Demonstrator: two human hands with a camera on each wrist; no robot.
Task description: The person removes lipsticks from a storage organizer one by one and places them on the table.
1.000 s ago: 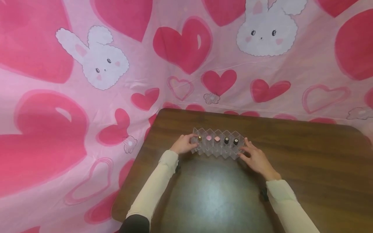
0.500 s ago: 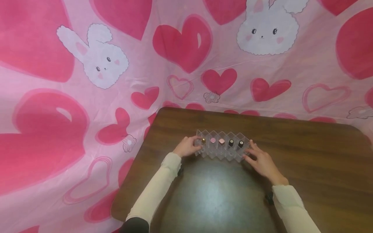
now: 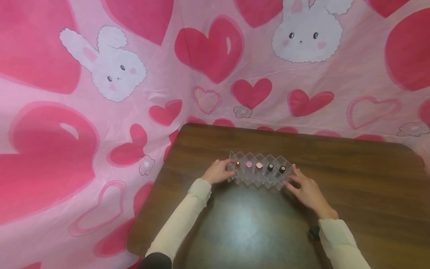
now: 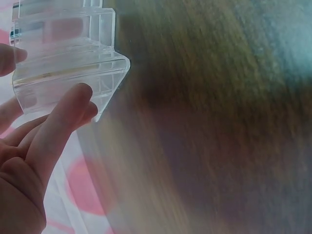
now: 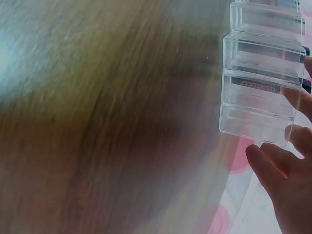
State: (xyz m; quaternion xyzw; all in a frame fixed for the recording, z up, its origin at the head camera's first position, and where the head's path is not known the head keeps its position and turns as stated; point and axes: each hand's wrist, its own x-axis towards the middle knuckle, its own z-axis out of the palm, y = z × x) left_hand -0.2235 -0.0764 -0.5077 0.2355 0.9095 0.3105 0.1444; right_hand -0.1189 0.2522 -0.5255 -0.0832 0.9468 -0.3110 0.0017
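Observation:
A clear plastic lipstick organizer (image 3: 258,179) with a zigzag edge spans the space between both hands at the back of the table. In its upper row stand a gold-capped lipstick (image 3: 237,164), a pink one (image 3: 249,164), a pale pink one (image 3: 259,165) and black ones (image 3: 282,169). My left hand (image 3: 218,172) grips the left end with thumb and fingers. At the right end, my right hand (image 3: 309,192) holds it, fingers spread along the side. Dark lettering shows through the clear wall (image 5: 261,73) in the right wrist view. Whether the organizer touches the tabletop, I cannot tell.
The dark wood table (image 3: 242,231) has rounded corners. A pink cloth (image 3: 208,101) with hearts and rabbits hangs behind the table and along its left side. Bare tabletop extends in front of the organizer and to its right.
Both hands and the organizer have shifted together to the right and a little nearer to me. The grip at each end looks the same.

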